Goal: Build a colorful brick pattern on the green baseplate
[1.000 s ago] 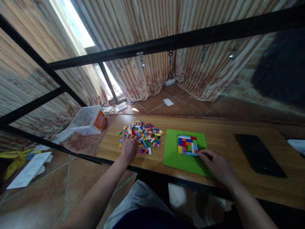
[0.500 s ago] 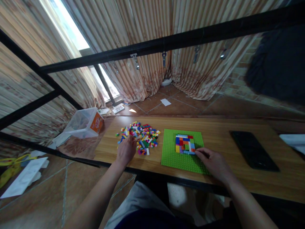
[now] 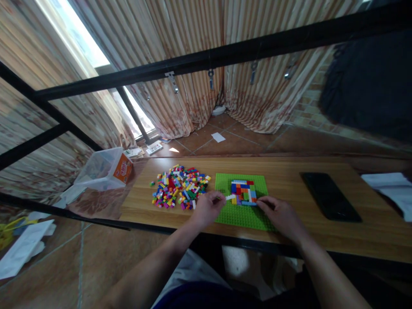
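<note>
Between the thumb and fingers of my left hand (image 3: 207,209) is a white toy brick (image 3: 230,197), held at the left edge of a toy-brick structure (image 3: 243,192). The structure is a low, many-coloured square on a green baseplate (image 3: 225,216), with an opening in its middle. My right hand (image 3: 279,214) is closed, its fingertips pinched at the structure's near right corner. Whether a separate small piece is between them is hidden. Left of the baseplate lies a heap of loose toy bricks (image 3: 180,186) in mixed colours.
A black phone-like slab (image 3: 330,196) lies on the wooden table (image 3: 289,167) to the right, with white paper (image 3: 388,189) past it. A clear plastic box (image 3: 103,168) stands on the floor at left. A black metal bar (image 3: 193,64) crosses ahead, before the curtains.
My left hand has moved right from the brick heap to the baseplate, now with a white brick in its fingers. My right hand stays at the structure's corner. The view has shifted slightly.
</note>
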Available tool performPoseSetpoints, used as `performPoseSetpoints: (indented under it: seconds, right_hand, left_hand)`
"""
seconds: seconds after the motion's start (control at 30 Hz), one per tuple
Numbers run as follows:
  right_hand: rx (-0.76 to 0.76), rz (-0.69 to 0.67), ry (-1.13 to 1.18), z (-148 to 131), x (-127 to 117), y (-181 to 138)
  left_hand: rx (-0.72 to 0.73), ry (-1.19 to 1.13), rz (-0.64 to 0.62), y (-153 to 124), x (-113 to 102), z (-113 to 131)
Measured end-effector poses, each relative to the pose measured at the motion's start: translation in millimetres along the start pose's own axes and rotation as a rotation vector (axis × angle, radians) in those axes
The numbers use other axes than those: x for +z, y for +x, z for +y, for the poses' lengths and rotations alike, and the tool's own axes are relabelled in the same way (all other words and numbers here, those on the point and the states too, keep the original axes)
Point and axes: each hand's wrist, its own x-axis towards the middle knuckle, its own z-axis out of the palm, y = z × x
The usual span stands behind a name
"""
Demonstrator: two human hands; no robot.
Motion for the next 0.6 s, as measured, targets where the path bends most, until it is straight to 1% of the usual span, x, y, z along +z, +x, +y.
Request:
performPoseSetpoints:
  seconds: [0.17,0.33,0.47,0.6]
  right_hand:
    - [-0.034,-0.01,0.017,1.3,0.7,1.6]
    - [-0.016,-0.015,0.034,1.5,1.8,2.9]
    - [-0.012,-0.011,0.033,1.5,1.7,2.8]
    - [-0.023,0.005,0.041,-1.9,1.6,1.7]
  left_hand:
    - [0.119,0.172,-0.036,12.4,16.6,1.6]
    - [0.133,0.296,-0.015,18.2,29.7,5.1]
    - [0.154,0.323,0.006,19.7,36.3,5.4]
    - [0.176,0.323,0.008,20.7,38.3,2.2]
